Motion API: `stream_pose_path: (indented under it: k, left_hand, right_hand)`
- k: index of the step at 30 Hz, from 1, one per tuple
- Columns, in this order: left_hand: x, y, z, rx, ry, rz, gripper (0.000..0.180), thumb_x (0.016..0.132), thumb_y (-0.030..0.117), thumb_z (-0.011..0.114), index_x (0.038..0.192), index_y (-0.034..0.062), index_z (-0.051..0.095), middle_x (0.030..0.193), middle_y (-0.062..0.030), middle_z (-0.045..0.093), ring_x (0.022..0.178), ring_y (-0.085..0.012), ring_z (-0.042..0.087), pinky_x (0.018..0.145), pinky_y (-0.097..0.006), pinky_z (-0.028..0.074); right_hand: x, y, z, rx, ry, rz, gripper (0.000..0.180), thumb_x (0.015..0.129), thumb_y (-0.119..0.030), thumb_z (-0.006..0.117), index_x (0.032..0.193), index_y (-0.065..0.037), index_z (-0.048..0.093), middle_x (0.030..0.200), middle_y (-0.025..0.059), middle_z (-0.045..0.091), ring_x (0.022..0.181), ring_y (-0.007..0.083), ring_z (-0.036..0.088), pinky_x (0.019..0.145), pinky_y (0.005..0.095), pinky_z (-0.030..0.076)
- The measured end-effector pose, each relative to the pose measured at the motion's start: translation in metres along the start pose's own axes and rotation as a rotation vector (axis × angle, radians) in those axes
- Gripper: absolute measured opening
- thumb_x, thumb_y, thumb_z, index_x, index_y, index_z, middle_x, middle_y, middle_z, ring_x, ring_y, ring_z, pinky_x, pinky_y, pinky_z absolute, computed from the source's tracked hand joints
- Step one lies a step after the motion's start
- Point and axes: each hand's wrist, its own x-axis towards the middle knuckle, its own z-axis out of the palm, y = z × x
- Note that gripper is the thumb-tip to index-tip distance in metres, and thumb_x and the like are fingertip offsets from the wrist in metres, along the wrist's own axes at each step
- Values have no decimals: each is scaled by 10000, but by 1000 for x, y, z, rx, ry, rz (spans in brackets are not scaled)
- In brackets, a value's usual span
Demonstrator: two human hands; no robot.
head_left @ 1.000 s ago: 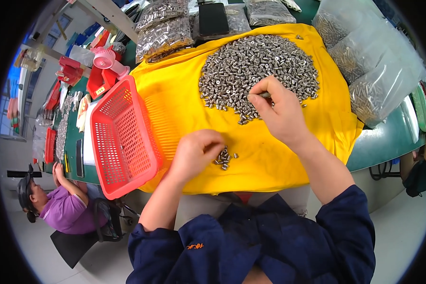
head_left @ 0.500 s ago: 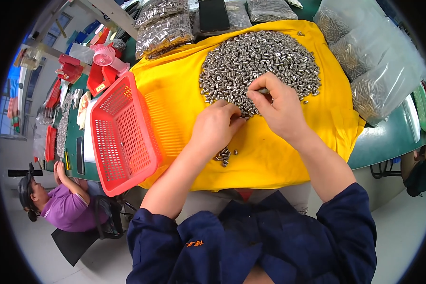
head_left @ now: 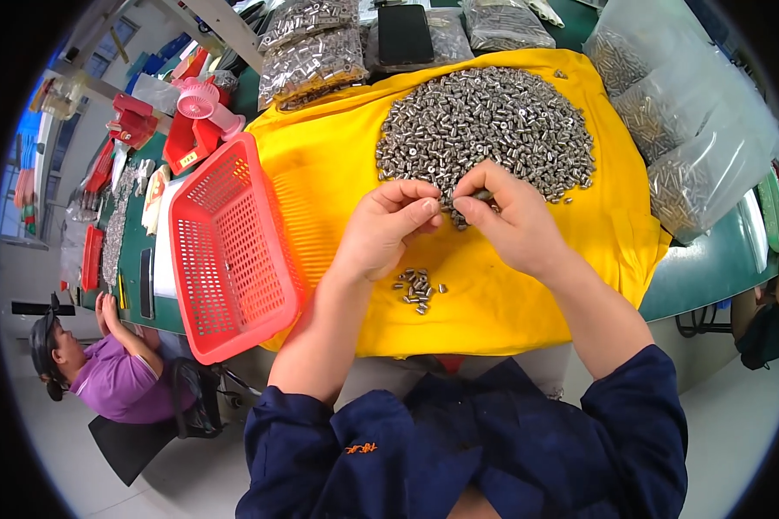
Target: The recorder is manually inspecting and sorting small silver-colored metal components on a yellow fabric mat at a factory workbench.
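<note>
Our right hand (head_left: 521,229) pinches a small piece (head_left: 483,196) at the near edge of the metal-part pile (head_left: 493,125); our left hand (head_left: 377,232) sits beside it, its hold unclear. A loose pinch could lose the piece among the parts.

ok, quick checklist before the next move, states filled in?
1. Big pile of metal pieces on the yellow cloth: ok.
2. Small pile separate from it: ok.
3. No strays beside the big pile: not ok, a loose piece lies off its right side.
4. Left hand gripping a piece: cannot tell, fingers hide it.
5. Right hand gripping just one piece: cannot tell.
</note>
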Motion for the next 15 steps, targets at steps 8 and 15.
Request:
stream_pose_path:
  k: [8,15]
  left_hand:
    - [-2,0,2,-28,-46,29,123,812,29,584,934,12,587,826,-40,600,720,-118,577,680,-235,480]
    - [-2,2,7,299,4,138,115,804,1,583,917,-16,600,806,-45,609,756,-112,580,689,-231,476]
  right_hand:
    - [1,-2,3,-89,-6,-47,63,798,-62,543,843,-33,511,722,89,558,637,213,546,576,297,423]
    - [-1,0,7,-423,51,-274,93,756,-54,572,793,-53,487,750,100,548,759,292,532,646,395,428]
